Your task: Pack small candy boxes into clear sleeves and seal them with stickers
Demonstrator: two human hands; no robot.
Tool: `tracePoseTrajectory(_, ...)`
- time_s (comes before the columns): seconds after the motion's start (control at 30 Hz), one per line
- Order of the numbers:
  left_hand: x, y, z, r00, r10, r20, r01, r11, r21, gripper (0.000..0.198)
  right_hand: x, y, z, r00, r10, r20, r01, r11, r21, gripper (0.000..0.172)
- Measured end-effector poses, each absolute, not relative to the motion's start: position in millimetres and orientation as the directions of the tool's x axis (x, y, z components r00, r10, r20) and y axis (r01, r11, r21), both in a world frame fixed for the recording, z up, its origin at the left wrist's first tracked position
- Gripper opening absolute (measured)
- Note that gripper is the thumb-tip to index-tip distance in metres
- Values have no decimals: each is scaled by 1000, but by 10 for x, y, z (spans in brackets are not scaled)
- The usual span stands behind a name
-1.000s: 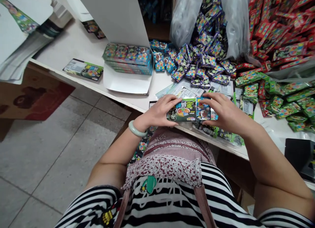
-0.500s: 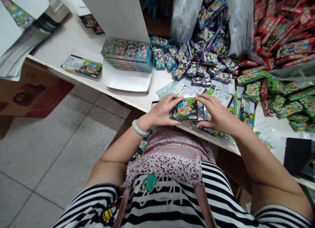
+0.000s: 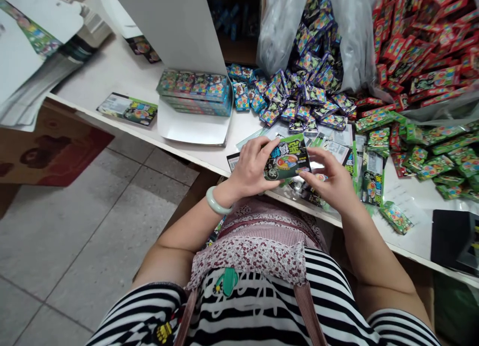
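A black and green printed packet [image 3: 287, 159] is held up at the table's front edge. My left hand [image 3: 251, 167] grips its left side, thumb and fingers round it. At its right edge my right hand [image 3: 333, 179] touches the lower corner with a fingertip, thumb and fingers curved apart. Beneath and behind lie clear plastic sleeves and flat printed cards [image 3: 339, 149]. Left of my hands, an open white box [image 3: 194, 129] holds stacked rows of small colourful boxes [image 3: 194, 89].
Heaps of small purple boxes [image 3: 314, 94], red boxes [image 3: 430, 52] and green boxes [image 3: 449, 156] cover the back and right. A printed card [image 3: 127, 109] lies at left. A black object [image 3: 454, 241] sits at far right, a brown carton [image 3: 52, 146] below left.
The packet has risen and tilted, its right end higher. My right hand has shifted right and lower. The whole view has moved slightly.
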State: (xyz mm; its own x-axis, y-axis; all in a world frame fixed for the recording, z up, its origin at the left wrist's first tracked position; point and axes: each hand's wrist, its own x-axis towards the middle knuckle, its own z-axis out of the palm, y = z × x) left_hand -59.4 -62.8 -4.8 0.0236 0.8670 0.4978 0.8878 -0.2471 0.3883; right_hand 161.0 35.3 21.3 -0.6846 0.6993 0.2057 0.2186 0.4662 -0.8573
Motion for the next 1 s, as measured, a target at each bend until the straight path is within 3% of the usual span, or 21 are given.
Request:
tracePoseTrajectory(0.1,-502,-615,13,-50,861,506,876,-206,436,103,1590,391,244,-680,722,129,141,301,-943,53)
tracePoseTrajectory(0.17,-421,-603,57,-76,858,508,810,-244,533,99,1616,447,316,-645,748,156,105,288,-952,49)
tracePoseTrajectory(0.3,-230,-599,18,-205,872,445,436,-325,839,57,1707,539,394,-569,771,285,82,398,-914,47)
tracePoseTrajectory(0.37,-145,-627,-97,-263,888,376,242,-316,917,54,1721,499,297,-521,799,299,74,392,-917,49)
tracePoseTrajectory(0.47,-79,-716,-325,-296,907,300,125,-275,953,66,1695,328,6,-382,886,262,48,302,-952,45)
tracePoseTrajectory(0.6,-110,-863,-527,-267,928,261,153,-226,962,61,1666,89,-328,-267,940,213,44,233,-971,38)
tracePoseTrajectory(0.83,-172,-868,-535,-246,917,315,264,-249,932,62,1670,86,-411,-315,875,368,180,436,-882,28)
tracePoseTrajectory(1.0,-221,-760,-361,-153,950,272,143,-251,957,63,1697,274,-150,-389,881,270,113,336,-935,19)
